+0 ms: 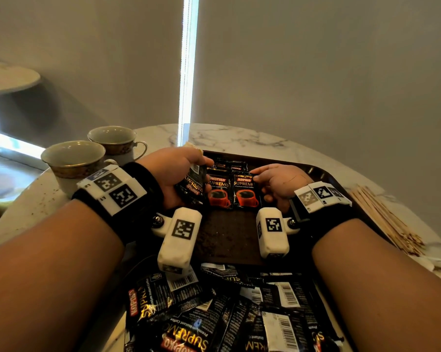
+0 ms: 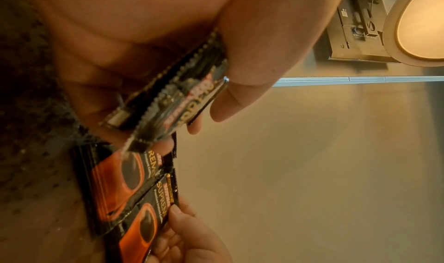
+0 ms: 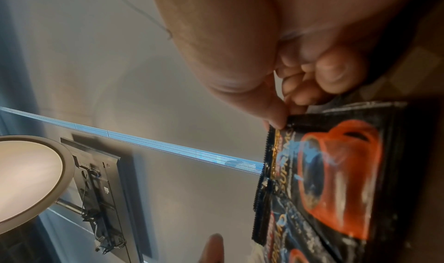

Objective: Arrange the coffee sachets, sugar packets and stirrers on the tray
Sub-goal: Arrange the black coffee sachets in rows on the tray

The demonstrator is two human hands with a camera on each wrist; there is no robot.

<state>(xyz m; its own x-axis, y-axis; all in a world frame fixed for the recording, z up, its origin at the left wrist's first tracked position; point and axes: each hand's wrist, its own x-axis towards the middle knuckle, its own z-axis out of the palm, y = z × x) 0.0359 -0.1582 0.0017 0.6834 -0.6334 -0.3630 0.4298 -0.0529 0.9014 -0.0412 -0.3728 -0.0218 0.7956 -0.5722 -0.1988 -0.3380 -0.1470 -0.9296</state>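
Nearest the person: loose pile of coffee sachets (image 1: 229,308) at the near edge, mixed face-up and barcode-up, unsorted; can't tell whether it lies on the tray's lip or on the worktop (image 1: 239,138). That's the bulk of the remaining work, by my read. Beyond it, the dark tray (image 1: 227,240) has a bare middle strip, then two laid sachets (image 1: 231,190) side by side, face-up, edges touching or slightly overlapped. Further sachets sit behind them toward the far rim, partly hidden. So the row is started, nowhere near done. Left hand (image 1: 175,174) is over the tray's far-left area, fingers and thumb curled around a small stack of sachets (image 1: 192,185), held on edge just left of the laid pair; wrist view shows several packets clamped between thumb and fingers. Right hand (image 1: 279,185) rests at the right edge of the laid pair, fingers curled, thumb and fingertip pinching the right sachet's top corner, likely squaring it up. Stirrers (image 1: 384,217) lie in a bundle on the worktop right of the tray, not yet placed. No sugar packets that I can identify. Two cups (image 1: 95,153) stand far left.
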